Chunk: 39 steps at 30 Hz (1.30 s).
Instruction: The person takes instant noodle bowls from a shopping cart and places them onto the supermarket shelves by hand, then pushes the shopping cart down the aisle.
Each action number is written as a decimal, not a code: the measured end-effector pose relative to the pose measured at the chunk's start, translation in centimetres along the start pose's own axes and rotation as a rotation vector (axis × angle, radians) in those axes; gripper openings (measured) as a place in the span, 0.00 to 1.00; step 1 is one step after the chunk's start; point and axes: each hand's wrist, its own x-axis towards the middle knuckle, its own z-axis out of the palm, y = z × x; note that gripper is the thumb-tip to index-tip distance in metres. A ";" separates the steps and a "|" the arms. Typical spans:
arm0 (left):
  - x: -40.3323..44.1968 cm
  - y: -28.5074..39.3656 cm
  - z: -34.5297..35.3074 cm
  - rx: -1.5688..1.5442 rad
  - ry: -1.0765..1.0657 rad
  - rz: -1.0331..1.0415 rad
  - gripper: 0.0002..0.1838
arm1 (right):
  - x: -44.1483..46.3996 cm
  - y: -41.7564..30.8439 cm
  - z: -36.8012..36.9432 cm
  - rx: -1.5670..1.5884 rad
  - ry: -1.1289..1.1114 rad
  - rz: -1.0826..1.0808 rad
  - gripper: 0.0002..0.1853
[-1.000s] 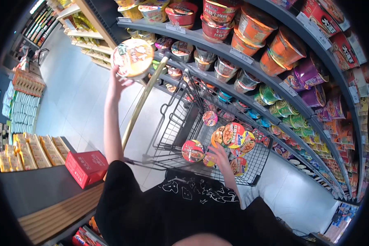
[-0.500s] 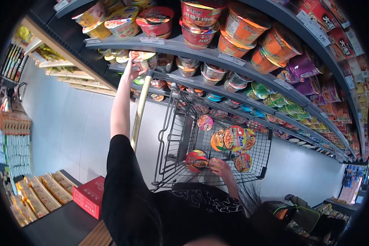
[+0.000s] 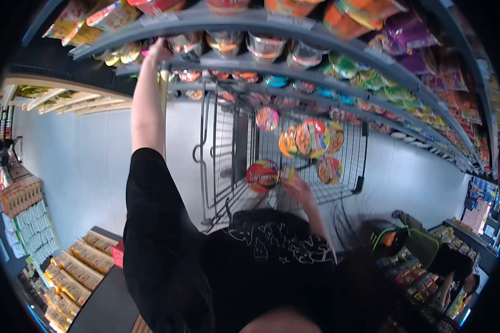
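The left hand blurs into the tubs — its fingers and any hold cannot be made out. The right hand is smeared too, its grip on the small pack unclear. The top edge crops the upper tubs; the sleeve hides most of the red box — price tags are unreadable.

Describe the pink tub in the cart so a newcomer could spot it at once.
Find the wire cart beside the shelves. Inside, on the shelf side, a small round tub stands by itself. Its pink rim sets it apart from the red tub and red-yellow cluster.
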 end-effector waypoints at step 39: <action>-35.9 -44.6 4.5 0.360 0.097 -0.231 0.22 | 10.3 3.7 0.9 -1.360 -0.103 -0.186 0.11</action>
